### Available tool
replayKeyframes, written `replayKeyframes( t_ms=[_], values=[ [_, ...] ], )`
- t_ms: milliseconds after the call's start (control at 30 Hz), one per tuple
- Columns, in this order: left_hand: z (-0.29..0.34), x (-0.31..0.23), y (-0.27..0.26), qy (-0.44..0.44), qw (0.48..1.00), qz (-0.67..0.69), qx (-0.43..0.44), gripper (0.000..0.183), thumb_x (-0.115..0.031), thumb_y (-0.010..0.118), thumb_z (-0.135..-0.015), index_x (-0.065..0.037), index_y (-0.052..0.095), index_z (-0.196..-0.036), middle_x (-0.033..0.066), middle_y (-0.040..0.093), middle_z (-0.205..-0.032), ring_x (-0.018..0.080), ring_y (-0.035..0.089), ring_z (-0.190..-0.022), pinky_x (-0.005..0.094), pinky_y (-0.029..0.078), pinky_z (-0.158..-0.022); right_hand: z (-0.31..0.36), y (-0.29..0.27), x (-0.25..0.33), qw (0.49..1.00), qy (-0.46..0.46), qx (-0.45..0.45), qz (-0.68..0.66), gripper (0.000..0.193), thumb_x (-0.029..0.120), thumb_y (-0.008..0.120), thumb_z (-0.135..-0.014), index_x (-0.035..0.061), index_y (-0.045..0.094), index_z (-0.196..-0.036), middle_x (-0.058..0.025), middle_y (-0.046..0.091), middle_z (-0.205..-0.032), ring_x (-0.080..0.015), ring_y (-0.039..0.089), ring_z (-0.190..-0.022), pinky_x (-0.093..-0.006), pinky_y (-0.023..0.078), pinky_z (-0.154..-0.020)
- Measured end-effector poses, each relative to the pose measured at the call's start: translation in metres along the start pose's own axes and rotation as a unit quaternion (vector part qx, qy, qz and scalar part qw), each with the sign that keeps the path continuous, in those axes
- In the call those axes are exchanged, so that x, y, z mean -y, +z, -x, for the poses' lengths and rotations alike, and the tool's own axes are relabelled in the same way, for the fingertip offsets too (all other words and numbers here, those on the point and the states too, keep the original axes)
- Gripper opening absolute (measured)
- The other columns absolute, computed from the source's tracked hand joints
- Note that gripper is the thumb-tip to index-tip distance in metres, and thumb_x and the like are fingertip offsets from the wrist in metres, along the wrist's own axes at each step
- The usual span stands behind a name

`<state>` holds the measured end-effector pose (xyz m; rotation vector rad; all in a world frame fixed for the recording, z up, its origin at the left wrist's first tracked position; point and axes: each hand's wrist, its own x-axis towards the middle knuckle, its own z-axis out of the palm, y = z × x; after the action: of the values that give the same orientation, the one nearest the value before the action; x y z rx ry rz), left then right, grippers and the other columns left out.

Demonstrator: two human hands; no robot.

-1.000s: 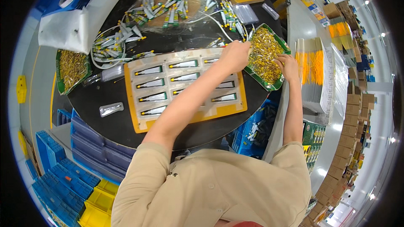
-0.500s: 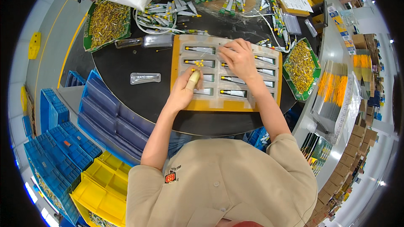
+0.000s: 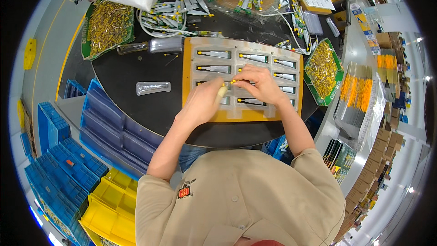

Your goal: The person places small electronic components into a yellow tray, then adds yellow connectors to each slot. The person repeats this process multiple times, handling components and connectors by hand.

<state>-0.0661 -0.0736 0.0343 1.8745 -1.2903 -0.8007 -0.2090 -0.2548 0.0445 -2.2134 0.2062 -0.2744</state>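
On the black table lies a yellow board [image 3: 255,115] carrying a translucent tray [image 3: 234,44] whose compartments hold small tubes [image 3: 215,69] with dark and pale bodies and yellow tips. My left hand [image 3: 202,100] is over the tray's left columns, a pale yellow cover on its thumb. It is closed on yellow-headed pins, mostly hidden now but seen as a bunch in the earlier frame. Close beside it, my right hand [image 3: 260,84] pinches at small yellow pin heads [image 3: 233,81] over the middle column. The compartments under both hands are partly hidden.
Green-edged boxes of yellow-headed pins stand left [image 3: 109,27] and right [image 3: 324,72]. Loose tubes [image 3: 168,16] lie at the back beside a white cord. A clear blister shell [image 3: 153,88] sits left of the board. Blue bins [image 3: 118,127] and yellow bins [image 3: 109,209] stand lower left.
My right hand has come down from the tray's upper middle to meet my left hand. A tube in the top middle compartment is now uncovered. The left hand has turned over its pins.
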Motion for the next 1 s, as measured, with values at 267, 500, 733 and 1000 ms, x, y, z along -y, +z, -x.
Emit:
replayKeyframes(
  t_ms=[267, 500, 733, 1000],
  values=[
    [-0.04, -0.001, -0.004, 0.011, 0.997, -0.014, -0.08, 0.015, -0.014, 0.052, -0.1, 0.001, 0.056, -0.104, 0.0284, 0.063, -0.09, 0.0503, 0.059, -0.088, 0.0524, 0.046, -0.074, 0.016, -0.049, -0.073, 0.962, -0.037, -0.181, 0.199, 0.012, 0.003, 0.076, -0.082, 0.0026, 0.074, -0.093, -0.0076, 0.065, -0.079, -0.0238, 0.059, -0.075, -0.0344, 0.048, -0.068],
    [-0.107, 0.012, -0.007, 0.022, 0.996, -0.086, -0.003, 0.024, -0.023, 0.051, -0.102, 0.0, 0.058, -0.098, 0.0218, 0.065, -0.083, 0.0418, 0.062, -0.08, 0.0468, 0.046, -0.07, 0.02, -0.055, -0.09, 0.956, -0.094, -0.157, 0.228, 0.014, 0.013, 0.079, -0.078, 0.0075, 0.075, -0.089, -0.0032, 0.063, -0.081, -0.0226, 0.059, -0.08, -0.037, 0.047, -0.075],
    [-0.12, 0.018, -0.026, -0.029, 0.991, -0.129, 0.024, 0.026, -0.022, 0.05, -0.103, 0.0, 0.061, -0.096, 0.0119, 0.062, -0.074, 0.0224, 0.058, -0.066, 0.0358, 0.046, -0.065, 0.041, -0.042, -0.074, 0.954, -0.114, -0.155, 0.231, 0.016, 0.011, 0.077, -0.077, 0.0087, 0.073, -0.093, -0.0013, 0.06, -0.081, -0.0212, 0.057, -0.082, -0.036, 0.045, -0.076],
    [-0.095, -0.006, -0.004, -0.082, 0.993, 0.082, 0.018, 0.028, -0.026, 0.048, -0.104, -0.002, 0.063, -0.097, 0.0051, 0.058, -0.075, 0.0171, 0.056, -0.072, 0.0319, 0.045, -0.07, 0.051, -0.05, -0.076, 0.962, -0.106, -0.16, 0.194, 0.02, 0.011, 0.075, -0.077, 0.0069, 0.072, -0.096, -0.0034, 0.059, -0.083, -0.0236, 0.057, -0.085, -0.037, 0.045, -0.079]
  ],
)
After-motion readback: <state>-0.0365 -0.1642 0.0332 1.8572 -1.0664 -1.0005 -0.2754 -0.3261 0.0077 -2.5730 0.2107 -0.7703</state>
